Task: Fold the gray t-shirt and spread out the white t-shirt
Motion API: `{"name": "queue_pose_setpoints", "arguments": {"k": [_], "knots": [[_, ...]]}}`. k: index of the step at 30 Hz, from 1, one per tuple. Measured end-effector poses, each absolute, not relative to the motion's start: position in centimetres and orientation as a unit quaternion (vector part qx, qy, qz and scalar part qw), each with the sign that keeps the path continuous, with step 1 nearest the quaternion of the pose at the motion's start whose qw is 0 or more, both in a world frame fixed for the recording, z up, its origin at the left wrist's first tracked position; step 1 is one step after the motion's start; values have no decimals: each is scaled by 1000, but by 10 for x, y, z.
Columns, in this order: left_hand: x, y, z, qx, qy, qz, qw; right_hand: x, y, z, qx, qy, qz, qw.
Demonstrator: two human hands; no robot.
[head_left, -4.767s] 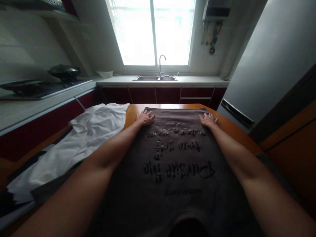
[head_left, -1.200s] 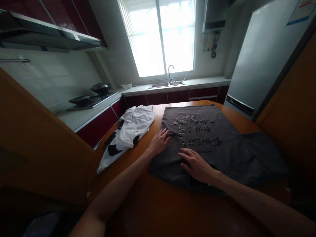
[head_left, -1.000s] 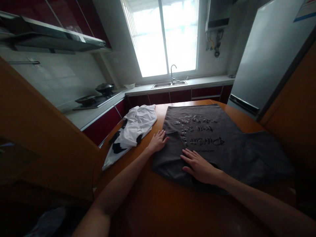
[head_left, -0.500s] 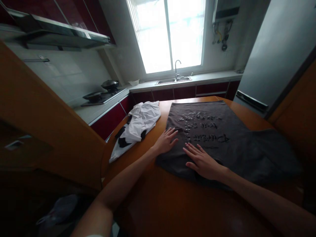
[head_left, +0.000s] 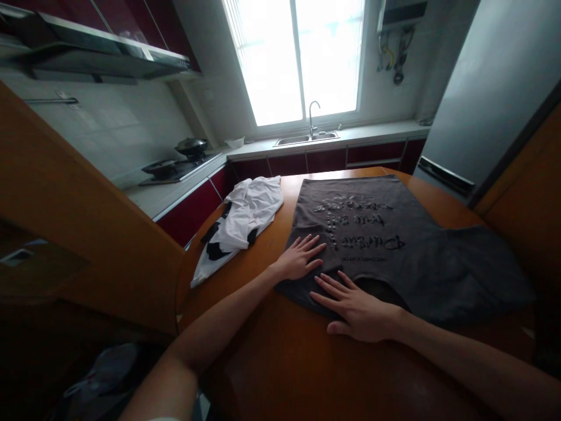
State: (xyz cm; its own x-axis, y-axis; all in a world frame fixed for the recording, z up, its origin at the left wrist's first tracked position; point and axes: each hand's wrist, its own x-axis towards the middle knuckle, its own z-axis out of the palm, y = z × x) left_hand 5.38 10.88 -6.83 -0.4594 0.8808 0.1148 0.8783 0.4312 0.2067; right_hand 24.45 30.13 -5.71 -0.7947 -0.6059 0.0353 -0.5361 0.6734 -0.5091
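Observation:
A dark grey T-shirt (head_left: 385,245) with printed lettering lies spread on a round orange wooden table (head_left: 307,374). Its left sleeve is folded in over the body. My left hand (head_left: 300,260) rests flat on that folded part near the shirt's left edge, fingers spread. My right hand (head_left: 357,307) lies flat on the shirt's near left corner by the collar, fingers stretched out. Neither hand holds anything.
A crumpled white and black garment (head_left: 243,219) lies on the table's left side. An orange chair back (head_left: 79,234) stands at the left. Behind are a counter with a sink (head_left: 307,139), a stove with pans (head_left: 175,164), and a grey fridge (head_left: 482,99).
Both hands slid a little toward me over the shirt's left side. My right hand has come down to the near edge by the collar. Much earlier both hands pressed the shirt's far hem.

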Motion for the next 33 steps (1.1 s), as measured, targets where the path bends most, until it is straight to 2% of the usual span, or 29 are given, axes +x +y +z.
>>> {"name": "queue_pose_setpoints", "arguments": {"k": [7, 11, 22, 24, 27, 30, 33], "knots": [[63, 115, -63, 539, 830, 145, -17, 249, 299, -48, -321, 901, -282, 79], [67, 120, -66, 560, 818, 130, 4, 251, 297, -44, -335, 894, -282, 92], [67, 121, -69, 568, 817, 100, 18, 246, 299, -41, -359, 876, -315, 64], [64, 121, -71, 572, 815, 91, 23, 243, 304, -31, -358, 874, -329, 25], [60, 122, -73, 575, 815, 71, 21, 239, 324, -9, -298, 877, -367, -83], [56, 123, -75, 572, 818, 57, 5, 238, 362, 11, -134, 891, -390, -189], [54, 124, -77, 568, 822, 44, -8, 249, 419, 13, 54, 878, -400, -259]]}}
